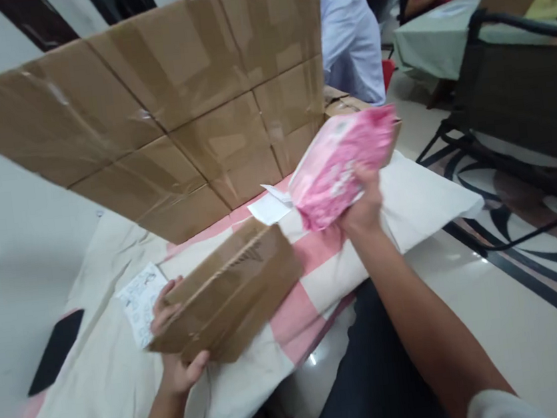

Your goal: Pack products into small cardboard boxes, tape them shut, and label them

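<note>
My left hand [179,354] grips one end of a brown cardboard box [232,295], thumb on the near side and fingers on the far side. The box is tilted above the cloth-covered table. In my right hand [363,206] is a pink plastic package [343,161] with white markings, held up to the right of the box. Motion blurs the package, and its print cannot be read. A folded white paper [271,206] lies behind the box. Past my left fingers there is a white sheet with blue drawings [141,302].
Taped cardboard boxes [185,99] form a wall along the table's back. A dark flat phone-like object [56,352] lies at the left. Beyond the table sits a person in a light blue shirt [352,33]. A dark chair [507,96] stands on the right.
</note>
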A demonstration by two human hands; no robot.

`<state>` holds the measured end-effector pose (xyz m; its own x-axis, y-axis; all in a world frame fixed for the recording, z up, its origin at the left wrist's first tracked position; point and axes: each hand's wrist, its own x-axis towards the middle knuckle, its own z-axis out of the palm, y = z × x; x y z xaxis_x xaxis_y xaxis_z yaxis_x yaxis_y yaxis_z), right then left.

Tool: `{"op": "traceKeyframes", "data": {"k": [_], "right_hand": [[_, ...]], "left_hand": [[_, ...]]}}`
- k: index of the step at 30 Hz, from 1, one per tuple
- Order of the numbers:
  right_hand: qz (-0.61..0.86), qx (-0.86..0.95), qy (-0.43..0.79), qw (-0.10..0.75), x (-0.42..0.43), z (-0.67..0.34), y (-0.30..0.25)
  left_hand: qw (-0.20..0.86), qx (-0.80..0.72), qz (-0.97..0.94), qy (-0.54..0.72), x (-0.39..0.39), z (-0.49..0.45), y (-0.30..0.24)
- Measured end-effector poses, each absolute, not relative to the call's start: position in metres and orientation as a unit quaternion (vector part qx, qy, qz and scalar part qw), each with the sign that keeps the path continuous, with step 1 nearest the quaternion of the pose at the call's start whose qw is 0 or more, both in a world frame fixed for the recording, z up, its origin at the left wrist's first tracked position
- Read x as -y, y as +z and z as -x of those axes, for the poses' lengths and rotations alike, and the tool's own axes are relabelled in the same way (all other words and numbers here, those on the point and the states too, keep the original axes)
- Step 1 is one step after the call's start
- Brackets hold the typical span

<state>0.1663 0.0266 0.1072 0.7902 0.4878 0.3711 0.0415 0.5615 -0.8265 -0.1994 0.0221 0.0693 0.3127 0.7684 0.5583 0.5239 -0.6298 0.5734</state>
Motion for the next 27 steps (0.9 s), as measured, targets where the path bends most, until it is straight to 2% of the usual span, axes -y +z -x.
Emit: {"op": "traceKeyframes", "data": {"k": [3,5,7,10,13,19,27], "right_hand": [[0.313,0.289,0.105,0.899,-0.005,-0.158,0.145],[0.261,0.35,0.117,0.892,0.008,-0.14,0.166],[0.257,0.443,0.146,0.847,0.015,-0.119,0.18],[0.305,0.607,0.187,0.71,0.008,-0.091,0.188],[0.352,0.736,0.164,0.554,-0.005,-0.074,0.185],[0.373,0.917,0.054,0.129,-0.004,-0.062,0.171],[0.414,0.903,0.045,-0.105,-0.022,-0.05,0.17]], "left_hand": [[0.198,-0.273,-0.863,0.376,-0.022,0.209,0.064],[0.206,-0.257,-0.882,0.336,-0.021,0.21,0.068],[0.196,-0.23,-0.906,0.298,-0.02,0.21,0.077],[0.163,-0.179,-0.94,0.242,-0.022,0.214,0.088],[0.152,-0.165,-0.948,0.224,-0.025,0.215,0.089],[0.198,-0.18,-0.919,0.29,-0.033,0.207,0.083],[0.308,-0.22,-0.878,0.292,-0.039,0.203,0.084]]}}
